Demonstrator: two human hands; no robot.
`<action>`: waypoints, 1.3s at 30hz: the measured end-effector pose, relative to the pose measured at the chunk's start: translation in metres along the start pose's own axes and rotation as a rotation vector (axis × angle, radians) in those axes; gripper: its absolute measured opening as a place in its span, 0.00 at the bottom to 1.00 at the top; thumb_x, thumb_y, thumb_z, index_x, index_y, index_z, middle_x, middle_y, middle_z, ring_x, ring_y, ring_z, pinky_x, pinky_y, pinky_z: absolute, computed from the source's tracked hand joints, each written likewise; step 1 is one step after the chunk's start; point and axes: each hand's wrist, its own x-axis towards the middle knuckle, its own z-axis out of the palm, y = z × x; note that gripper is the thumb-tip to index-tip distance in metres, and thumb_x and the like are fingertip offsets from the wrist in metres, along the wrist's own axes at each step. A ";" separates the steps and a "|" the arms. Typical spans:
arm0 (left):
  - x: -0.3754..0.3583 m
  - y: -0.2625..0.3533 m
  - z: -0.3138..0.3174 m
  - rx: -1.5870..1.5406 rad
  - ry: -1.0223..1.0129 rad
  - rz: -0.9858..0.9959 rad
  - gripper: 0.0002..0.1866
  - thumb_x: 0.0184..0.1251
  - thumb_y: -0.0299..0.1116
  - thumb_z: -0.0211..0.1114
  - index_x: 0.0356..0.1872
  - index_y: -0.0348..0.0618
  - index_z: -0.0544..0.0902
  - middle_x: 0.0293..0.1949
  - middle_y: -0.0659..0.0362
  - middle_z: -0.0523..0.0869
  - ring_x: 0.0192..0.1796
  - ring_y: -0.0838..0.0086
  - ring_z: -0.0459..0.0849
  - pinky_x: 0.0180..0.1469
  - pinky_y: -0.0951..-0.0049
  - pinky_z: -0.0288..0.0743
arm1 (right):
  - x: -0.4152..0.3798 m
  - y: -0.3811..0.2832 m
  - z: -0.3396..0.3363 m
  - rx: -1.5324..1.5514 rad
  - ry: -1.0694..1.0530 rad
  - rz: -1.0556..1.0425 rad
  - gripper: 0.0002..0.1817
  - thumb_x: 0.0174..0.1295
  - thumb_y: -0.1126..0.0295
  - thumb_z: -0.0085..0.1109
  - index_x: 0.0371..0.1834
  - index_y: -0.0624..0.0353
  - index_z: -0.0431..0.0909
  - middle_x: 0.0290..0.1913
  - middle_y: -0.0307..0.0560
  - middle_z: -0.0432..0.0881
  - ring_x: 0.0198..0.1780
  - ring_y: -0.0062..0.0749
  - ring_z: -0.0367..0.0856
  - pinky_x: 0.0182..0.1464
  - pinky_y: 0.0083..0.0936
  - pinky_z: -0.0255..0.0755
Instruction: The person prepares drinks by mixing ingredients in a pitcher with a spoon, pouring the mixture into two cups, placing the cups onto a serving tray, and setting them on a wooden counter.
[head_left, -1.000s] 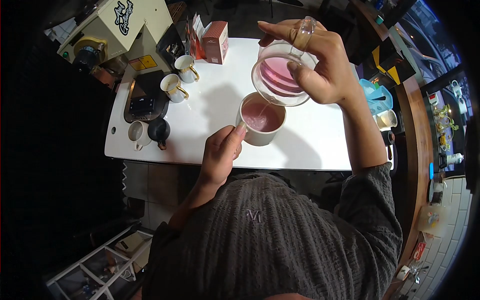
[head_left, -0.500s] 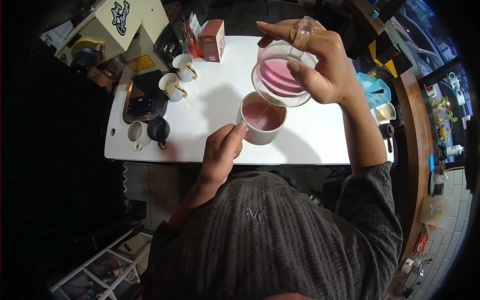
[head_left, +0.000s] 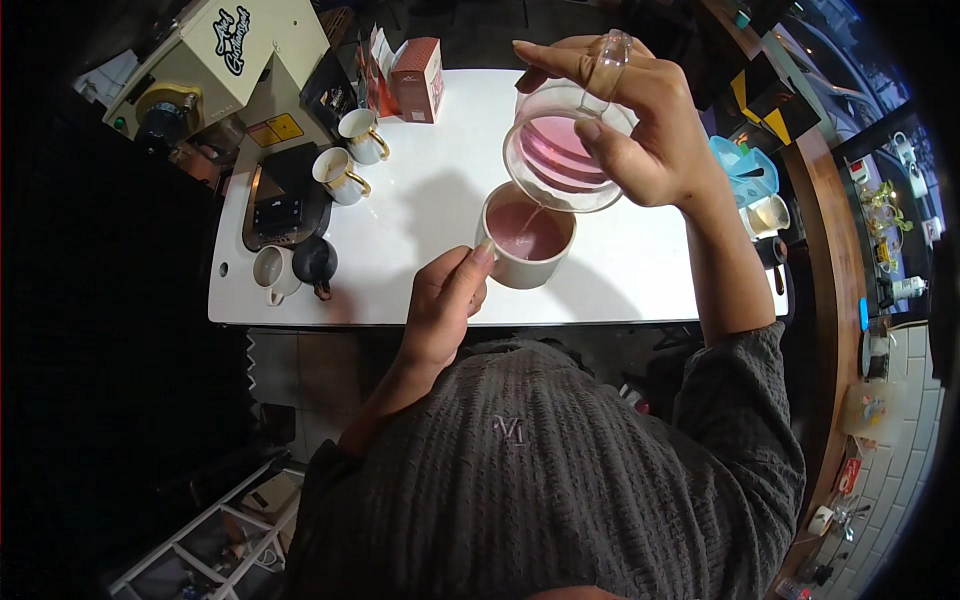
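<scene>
- The right hand (head_left: 640, 130) holds a glass pitcher (head_left: 560, 160) tilted above a beige cup (head_left: 525, 240); its grip is closed around the glass body and handle, thumb across the near side, index finger stretched over the top.
- Pink liquid sits in the pitcher, and a thin pink stream runs from its lip down into the cup.
- The cup stands on the white tabletop (head_left: 430, 200), near its front edge, directly under the pitcher, and is already well filled with pink liquid.
- The left hand (head_left: 445, 300) steadies the cup from the near side; its grip is narrow, thumb and fingertips pinched at the cup's left wall, where a handle may sit, though that part is hidden.
- At the tabletop's left end lies a black scale (head_left: 280, 205), with a small black jug (head_left: 317, 262) and a white cup (head_left: 270, 270) just in front of it.
- Two white cups with gold handles (head_left: 350, 155) stand beside the scale, toward the back.
- A red-and-white carton (head_left: 415, 80) stands at the back edge, next to a cream-coloured machine (head_left: 220, 60) beyond the left corner.
- The person wears a dark grey textured top (head_left: 540, 460).
</scene>
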 end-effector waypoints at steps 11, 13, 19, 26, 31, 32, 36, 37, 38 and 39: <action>0.003 0.000 0.001 0.004 -0.020 -0.015 0.20 0.73 0.40 0.55 0.18 0.48 0.67 0.15 0.72 0.60 0.18 0.88 0.54 0.21 0.79 0.46 | -0.004 0.005 0.000 -0.031 -0.001 -0.021 0.32 0.52 0.53 0.47 0.53 0.68 0.79 0.37 0.53 0.86 0.45 0.44 0.84 0.53 0.35 0.71; 0.003 -0.001 0.001 -0.009 -0.023 -0.017 0.20 0.73 0.40 0.55 0.18 0.48 0.67 0.15 0.72 0.60 0.18 0.89 0.54 0.21 0.80 0.46 | -0.005 0.006 0.000 -0.034 -0.004 -0.026 0.32 0.52 0.53 0.47 0.53 0.68 0.79 0.37 0.53 0.86 0.45 0.44 0.84 0.53 0.35 0.71; 0.005 -0.003 0.000 0.001 -0.032 -0.015 0.19 0.74 0.40 0.54 0.21 0.45 0.70 0.14 0.72 0.60 0.18 0.89 0.54 0.21 0.80 0.46 | -0.006 0.005 0.000 -0.022 -0.010 0.005 0.32 0.51 0.53 0.47 0.51 0.68 0.80 0.37 0.53 0.86 0.45 0.44 0.83 0.53 0.35 0.71; 0.007 -0.004 0.001 -0.013 -0.033 -0.026 0.18 0.74 0.40 0.54 0.21 0.45 0.70 0.14 0.72 0.60 0.18 0.89 0.54 0.21 0.80 0.46 | -0.007 0.006 -0.001 -0.043 -0.018 -0.005 0.31 0.50 0.54 0.48 0.49 0.69 0.81 0.37 0.53 0.86 0.45 0.45 0.83 0.52 0.35 0.70; 0.008 -0.003 0.003 -0.032 -0.046 -0.036 0.19 0.74 0.40 0.54 0.21 0.46 0.69 0.15 0.72 0.61 0.18 0.88 0.54 0.21 0.80 0.47 | -0.008 0.007 -0.001 -0.036 -0.011 0.028 0.31 0.48 0.54 0.48 0.48 0.68 0.81 0.37 0.53 0.86 0.45 0.44 0.83 0.52 0.35 0.70; 0.009 -0.004 0.003 -0.032 -0.046 -0.036 0.19 0.74 0.40 0.54 0.21 0.46 0.69 0.15 0.72 0.61 0.18 0.88 0.54 0.21 0.80 0.47 | -0.008 0.007 -0.001 -0.042 -0.014 0.021 0.31 0.48 0.54 0.48 0.48 0.68 0.82 0.37 0.52 0.86 0.45 0.44 0.83 0.52 0.35 0.70; 0.011 -0.006 0.005 -0.021 -0.051 -0.015 0.19 0.74 0.40 0.54 0.21 0.46 0.70 0.15 0.72 0.61 0.18 0.89 0.54 0.21 0.81 0.47 | -0.009 0.010 -0.002 -0.054 -0.019 -0.004 0.30 0.48 0.55 0.48 0.47 0.68 0.82 0.37 0.52 0.86 0.45 0.44 0.83 0.52 0.35 0.70; 0.011 -0.007 0.005 -0.009 -0.053 -0.005 0.18 0.74 0.40 0.53 0.21 0.46 0.70 0.15 0.72 0.61 0.18 0.89 0.54 0.21 0.81 0.47 | -0.009 0.010 -0.002 -0.054 -0.019 -0.004 0.30 0.48 0.55 0.48 0.47 0.68 0.82 0.37 0.52 0.86 0.45 0.44 0.83 0.52 0.35 0.70; 0.011 -0.007 0.005 -0.009 -0.053 -0.005 0.18 0.74 0.40 0.53 0.21 0.46 0.70 0.15 0.72 0.61 0.18 0.89 0.54 0.21 0.81 0.47 | -0.009 0.010 -0.003 -0.052 -0.021 -0.004 0.30 0.48 0.55 0.48 0.47 0.68 0.82 0.37 0.53 0.86 0.45 0.44 0.83 0.52 0.35 0.70; 0.012 -0.007 0.005 -0.013 -0.057 -0.009 0.18 0.74 0.40 0.53 0.21 0.46 0.70 0.15 0.72 0.61 0.18 0.89 0.54 0.21 0.80 0.47 | -0.009 0.010 -0.003 -0.050 -0.023 -0.003 0.30 0.48 0.55 0.48 0.47 0.68 0.82 0.36 0.53 0.86 0.45 0.44 0.84 0.52 0.35 0.70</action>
